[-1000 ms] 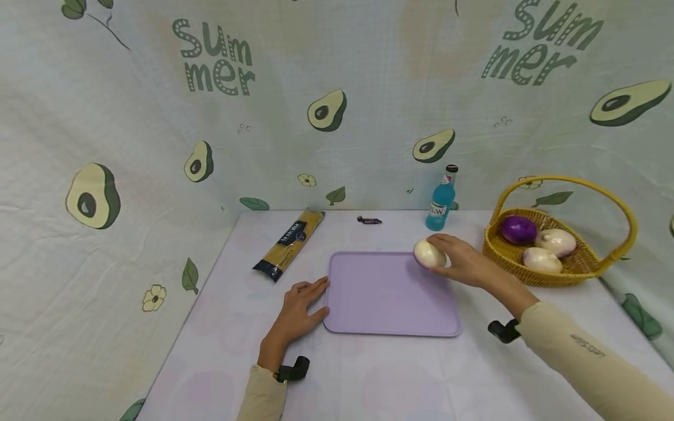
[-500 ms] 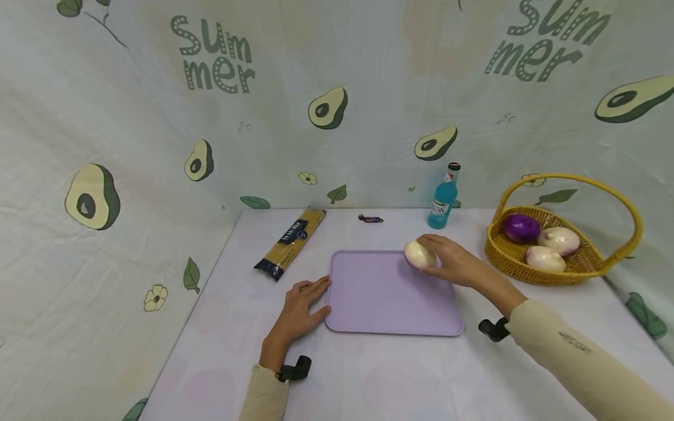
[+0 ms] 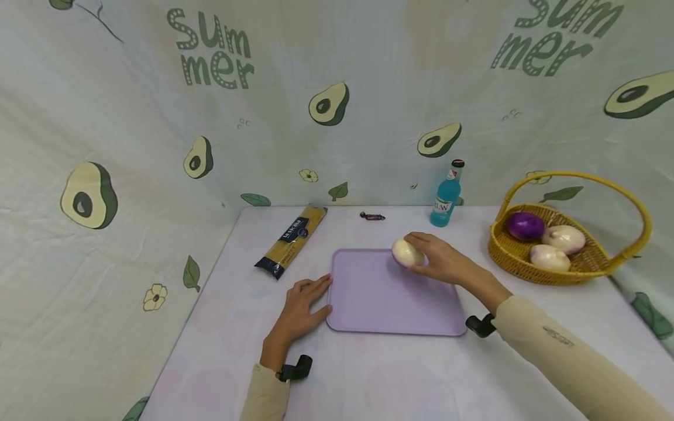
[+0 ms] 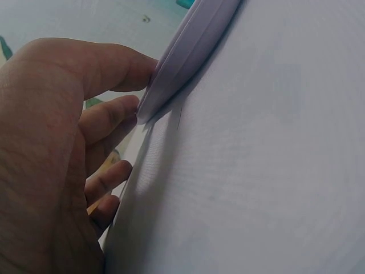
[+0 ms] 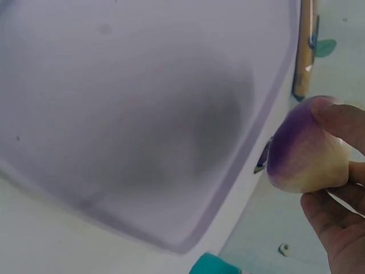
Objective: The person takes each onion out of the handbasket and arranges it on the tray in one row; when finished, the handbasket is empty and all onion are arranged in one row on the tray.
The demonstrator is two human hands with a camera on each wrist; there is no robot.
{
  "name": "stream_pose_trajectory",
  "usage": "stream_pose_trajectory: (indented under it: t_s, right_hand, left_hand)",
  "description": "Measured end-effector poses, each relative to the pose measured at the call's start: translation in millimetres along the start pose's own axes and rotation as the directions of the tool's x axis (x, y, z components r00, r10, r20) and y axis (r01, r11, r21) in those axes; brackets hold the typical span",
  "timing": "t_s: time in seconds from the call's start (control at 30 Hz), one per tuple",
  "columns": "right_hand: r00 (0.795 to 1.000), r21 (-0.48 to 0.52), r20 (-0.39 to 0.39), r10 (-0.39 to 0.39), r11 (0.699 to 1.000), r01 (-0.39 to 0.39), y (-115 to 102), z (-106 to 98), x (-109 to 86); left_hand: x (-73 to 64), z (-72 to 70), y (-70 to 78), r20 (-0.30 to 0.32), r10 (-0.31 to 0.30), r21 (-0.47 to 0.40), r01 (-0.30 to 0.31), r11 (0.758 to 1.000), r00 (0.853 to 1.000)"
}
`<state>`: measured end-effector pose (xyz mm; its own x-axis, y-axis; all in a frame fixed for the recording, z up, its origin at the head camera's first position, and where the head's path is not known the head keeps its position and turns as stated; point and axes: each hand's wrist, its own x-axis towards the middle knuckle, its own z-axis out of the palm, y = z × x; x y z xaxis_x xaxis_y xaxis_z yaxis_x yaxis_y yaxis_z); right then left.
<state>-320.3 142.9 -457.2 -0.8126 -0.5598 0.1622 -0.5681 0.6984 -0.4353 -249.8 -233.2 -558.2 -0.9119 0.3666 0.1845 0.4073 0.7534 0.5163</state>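
Observation:
In the head view my right hand point(image 3: 439, 260) holds a white-and-purple turnip point(image 3: 405, 253) above the far side of a lilac tray point(image 3: 389, 298). Thumb and fingers pinch the turnip point(image 5: 305, 148) in the right wrist view, its purple end toward the tray point(image 5: 125, 85). My left hand point(image 3: 300, 313) lies at the tray's left edge with fingers spread. Seen from the left wrist, the thumb and a finger of that hand point(image 4: 45, 125) touch the outer side of the tray rim point(image 4: 188, 57); the other fingers are loosely bent.
A yellow wicker basket point(image 3: 518, 266) with a purple vegetable point(image 3: 525, 226) and two whitish turnips point(image 3: 550, 257) stands at the right. Behind the tray are a blue bottle point(image 3: 446, 194) and a small wrapped candy point(image 3: 372, 216). A pasta packet point(image 3: 292, 241) lies at the back left.
My right hand has carried the turnip leftward over the tray, away from its right corner. The left hand stays at the tray's edge.

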Motion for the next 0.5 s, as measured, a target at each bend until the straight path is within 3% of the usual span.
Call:
stream_pose_trajectory:
  t_s: [0.5]
  right_hand:
    - [1.000,-0.017,0.014,-0.008,1.000,0.008,-7.6,9.1,12.7]
  left_hand:
    - [1.1,-3.0,5.2,0.008,-0.005,-0.007,0.005,1.000,1.000]
